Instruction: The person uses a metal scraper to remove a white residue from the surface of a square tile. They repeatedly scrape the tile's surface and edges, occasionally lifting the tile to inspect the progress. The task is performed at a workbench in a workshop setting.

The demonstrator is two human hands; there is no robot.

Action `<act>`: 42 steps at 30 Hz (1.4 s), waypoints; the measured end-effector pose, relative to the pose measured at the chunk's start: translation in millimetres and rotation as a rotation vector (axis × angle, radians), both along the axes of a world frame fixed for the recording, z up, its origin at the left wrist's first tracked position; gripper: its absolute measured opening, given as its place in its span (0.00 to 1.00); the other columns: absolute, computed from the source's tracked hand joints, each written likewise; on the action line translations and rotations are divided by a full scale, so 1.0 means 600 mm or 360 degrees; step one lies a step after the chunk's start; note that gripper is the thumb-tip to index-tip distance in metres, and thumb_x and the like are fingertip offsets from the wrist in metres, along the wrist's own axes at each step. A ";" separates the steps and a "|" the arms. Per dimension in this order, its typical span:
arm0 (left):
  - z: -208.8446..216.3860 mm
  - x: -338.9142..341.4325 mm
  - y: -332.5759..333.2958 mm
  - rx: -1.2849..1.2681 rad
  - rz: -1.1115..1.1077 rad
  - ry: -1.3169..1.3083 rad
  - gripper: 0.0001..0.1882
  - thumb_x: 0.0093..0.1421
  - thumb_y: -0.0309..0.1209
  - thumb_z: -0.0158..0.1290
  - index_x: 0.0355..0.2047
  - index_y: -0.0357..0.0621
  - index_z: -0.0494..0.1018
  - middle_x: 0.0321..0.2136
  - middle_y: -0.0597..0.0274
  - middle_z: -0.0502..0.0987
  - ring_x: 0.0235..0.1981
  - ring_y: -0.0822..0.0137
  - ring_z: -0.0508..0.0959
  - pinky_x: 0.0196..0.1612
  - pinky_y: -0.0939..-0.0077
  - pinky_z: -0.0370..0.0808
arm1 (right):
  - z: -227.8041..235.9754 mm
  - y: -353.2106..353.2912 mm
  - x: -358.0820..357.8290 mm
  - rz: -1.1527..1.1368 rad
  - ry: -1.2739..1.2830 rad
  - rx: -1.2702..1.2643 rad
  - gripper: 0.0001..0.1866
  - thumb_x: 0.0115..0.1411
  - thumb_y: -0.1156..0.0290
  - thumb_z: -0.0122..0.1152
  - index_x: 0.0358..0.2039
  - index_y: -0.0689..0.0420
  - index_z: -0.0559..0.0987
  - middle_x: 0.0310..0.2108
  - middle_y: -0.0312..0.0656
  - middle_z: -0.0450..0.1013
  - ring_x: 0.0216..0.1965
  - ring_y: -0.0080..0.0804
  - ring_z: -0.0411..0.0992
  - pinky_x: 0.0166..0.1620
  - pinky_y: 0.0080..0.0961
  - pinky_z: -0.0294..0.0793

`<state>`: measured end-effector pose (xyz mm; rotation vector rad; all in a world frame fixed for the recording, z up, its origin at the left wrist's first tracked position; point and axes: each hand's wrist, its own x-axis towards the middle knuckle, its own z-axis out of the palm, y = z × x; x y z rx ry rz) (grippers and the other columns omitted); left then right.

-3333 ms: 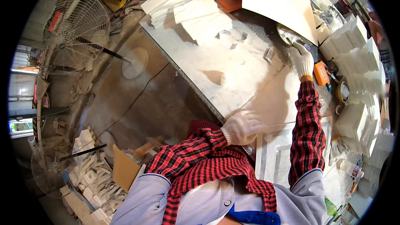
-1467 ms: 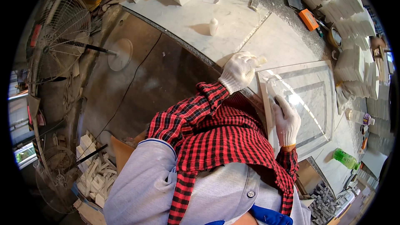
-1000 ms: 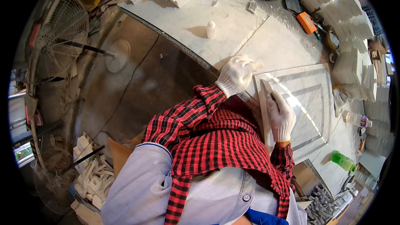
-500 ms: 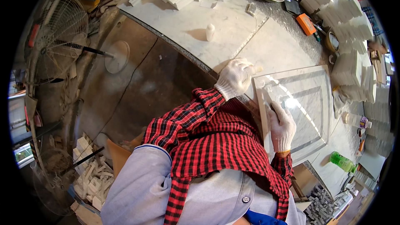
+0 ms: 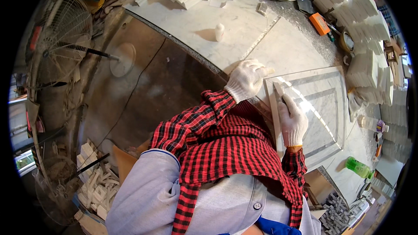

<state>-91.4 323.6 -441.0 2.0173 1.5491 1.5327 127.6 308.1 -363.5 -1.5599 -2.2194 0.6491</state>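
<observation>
Both of my hands wear white knit gloves. My left hand [image 5: 246, 79] is closed at the table edge, by the near left corner of a flat panel [image 5: 322, 104]. From its fingers sticks a small pale yellowish piece [image 5: 269, 71], whose kind I cannot make out. The panel is pale marble-like stone with nested grey bands and a bright glare line across it. My right hand [image 5: 293, 121] rests over the panel's left border, fingers curled around a thin pale strip [image 5: 278, 88] that shows beyond the fingertips. The strip's lower part is hidden by the hand.
A small white bottle [image 5: 219, 32] stands on the stone tabletop [image 5: 244, 13]. Stacked white slabs [image 5: 365, 69] line the right side, near a green bottle [image 5: 358, 167] and a clear bottle [image 5: 373, 124]. An orange box [image 5: 320, 24] lies behind. A fan [image 5: 61, 35] stands left.
My right hand has shifted slightly up along the panel's left border, and the pale strip now shows at its fingertips. My left hand has hardly moved. The panel has shifted very slightly.
</observation>
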 end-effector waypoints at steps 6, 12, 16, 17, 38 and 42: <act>-0.002 0.000 0.002 -0.0004 -0.0015 -0.0010 0.15 0.51 0.19 0.55 0.40 0.43 0.81 0.31 0.55 0.81 0.35 0.52 0.81 0.42 0.59 0.79 | -0.003 -0.018 0.015 0.0155 -0.0295 0.0074 0.14 0.63 0.63 0.63 0.48 0.46 0.84 0.39 0.45 0.80 0.37 0.46 0.79 0.39 0.33 0.77; 0.019 -0.004 -0.043 0.0016 0.0233 -0.0157 0.11 0.54 0.23 0.59 0.39 0.43 0.81 0.39 0.57 0.84 0.45 0.57 0.82 0.52 0.64 0.78 | -0.006 -0.009 0.069 0.0104 -0.0048 0.0084 0.16 0.62 0.70 0.64 0.51 0.50 0.83 0.40 0.45 0.81 0.37 0.35 0.79 0.41 0.28 0.77; 0.039 -0.043 -0.093 -0.0315 0.0841 -0.0543 0.20 0.54 0.29 0.65 0.47 0.41 0.77 0.48 0.55 0.80 0.50 0.59 0.79 0.58 0.65 0.74 | -0.034 0.024 0.174 -0.0349 0.0345 0.0019 0.17 0.66 0.73 0.60 0.55 0.59 0.81 0.44 0.42 0.82 0.43 0.25 0.77 0.46 0.25 0.76; 0.043 -0.058 -0.097 -0.0352 0.1010 -0.0608 0.24 0.54 0.30 0.65 0.51 0.41 0.75 0.50 0.54 0.79 0.51 0.58 0.78 0.59 0.65 0.73 | -0.043 0.036 0.196 -0.0492 0.0390 0.0058 0.17 0.67 0.71 0.59 0.56 0.59 0.81 0.46 0.44 0.82 0.44 0.26 0.78 0.47 0.25 0.76; -0.009 -0.125 0.013 -0.0864 0.1206 0.0166 0.24 0.63 0.49 0.58 0.40 0.35 0.75 0.38 0.37 0.80 0.41 0.42 0.80 0.45 0.50 0.74 | -0.092 0.075 0.255 -0.0757 0.0165 0.0479 0.17 0.68 0.64 0.60 0.52 0.57 0.82 0.47 0.47 0.82 0.48 0.38 0.80 0.53 0.31 0.75; 0.061 -0.060 -0.059 -0.1011 0.0749 0.0030 0.20 0.63 0.44 0.59 0.45 0.40 0.74 0.38 0.43 0.81 0.41 0.43 0.81 0.45 0.52 0.78 | -0.080 0.083 0.254 -0.0762 0.0149 0.0470 0.17 0.68 0.63 0.59 0.52 0.57 0.83 0.48 0.47 0.81 0.49 0.39 0.79 0.54 0.31 0.75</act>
